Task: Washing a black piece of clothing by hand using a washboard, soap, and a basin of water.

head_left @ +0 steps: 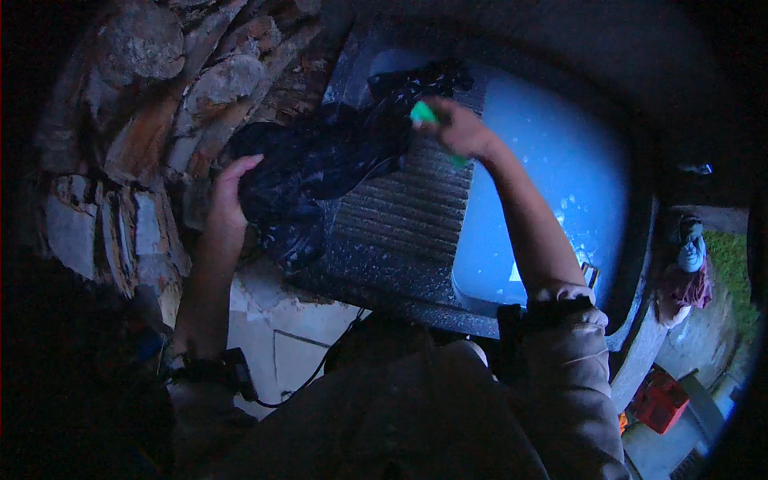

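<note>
A dark, wet garment (pixel 342 144) with streaks of suds lies bunched across the ribbed washboard (pixel 414 204) of a stone laundry sink. My left hand (pixel 231 186) holds its left end, thumb on top and fingers hidden by the cloth. At the right part of the cloth, my right hand (pixel 459 129) grips a bright green object (pixel 423 113). Green shows on both sides of that hand; motion blur hides whether it is a brush or soap.
Right of the washboard is the sink's basin (pixel 540 162), pale blue in this light, with bubbles. Stacked split firewood (pixel 144 144) rises at the left. Crumpled cloths (pixel 690 276) lie on a ledge at the far right, above a red container (pixel 660 399). A black cable (pixel 312 378) hangs by my left wrist.
</note>
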